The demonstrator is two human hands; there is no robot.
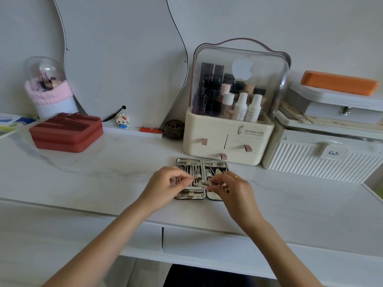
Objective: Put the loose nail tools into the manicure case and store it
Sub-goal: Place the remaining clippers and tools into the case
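Observation:
The silver manicure case (189, 161) lies open flat on the white dressing table, its two halves holding several metal tools in black loops. Over its near part, my left hand (165, 181) and my right hand (230, 185) pinch a small metal nail tool (204, 184) between their fingertips, just above the case's middle hinge. My left hand also holds a thin metal piece near its fingers. A ring is on my right hand. The lower part of the case is hidden under my hands.
Right behind the case stands a cream cosmetics organiser (226, 139) with a clear dome and drawers. A white ribbed box (319, 160) sits to the right, a red zip case (66, 132) at the left, a mirror behind. A drawer front runs under the tabletop edge.

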